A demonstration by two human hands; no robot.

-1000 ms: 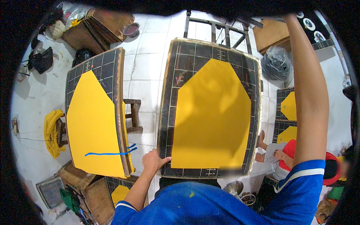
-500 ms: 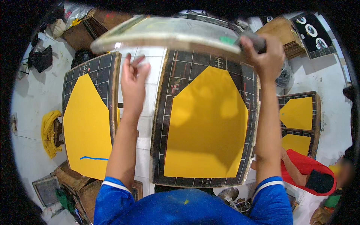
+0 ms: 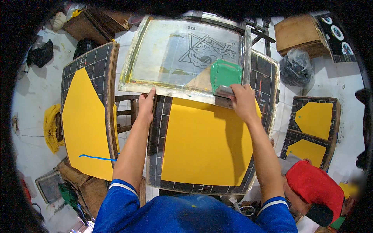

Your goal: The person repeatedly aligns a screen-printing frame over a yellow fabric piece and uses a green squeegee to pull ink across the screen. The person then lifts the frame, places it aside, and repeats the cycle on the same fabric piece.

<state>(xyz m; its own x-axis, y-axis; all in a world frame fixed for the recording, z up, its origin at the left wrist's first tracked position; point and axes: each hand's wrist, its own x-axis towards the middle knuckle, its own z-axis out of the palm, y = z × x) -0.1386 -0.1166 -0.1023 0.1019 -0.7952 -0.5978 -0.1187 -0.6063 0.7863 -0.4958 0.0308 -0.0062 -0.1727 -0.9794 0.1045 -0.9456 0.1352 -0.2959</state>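
A silkscreen frame (image 3: 176, 92) with a line drawing on its mesh lies over the far part of a black gridded board (image 3: 154, 155). My left hand (image 3: 146, 105) is closed on the frame's near left edge, thumb on top. My right hand (image 3: 244, 101) is closed around a grey squeegee (image 3: 224, 92) at the frame's near right part; its fingertips are partly hidden. Green ink (image 3: 227, 73) spreads on the mesh just beyond the squeegee. Below the frame, a yellow cut panel (image 3: 206, 143) lies flat on the board, its pointed far end covered.
On the left stands another gridded board (image 3: 110, 70) with a yellow panel (image 3: 83, 124) bearing a blue line. Smaller boards with yellow pieces (image 3: 315, 119) are on the right, near a person in a red garment (image 3: 316, 186). Wooden board stacks (image 3: 299, 35) and a plastic bag (image 3: 297, 68) sit farther back.
The silkscreen frame has come down from a raised, tilted position onto the board's far part. My left hand, free before, now grips its edge. My right hand has moved nearer and left.
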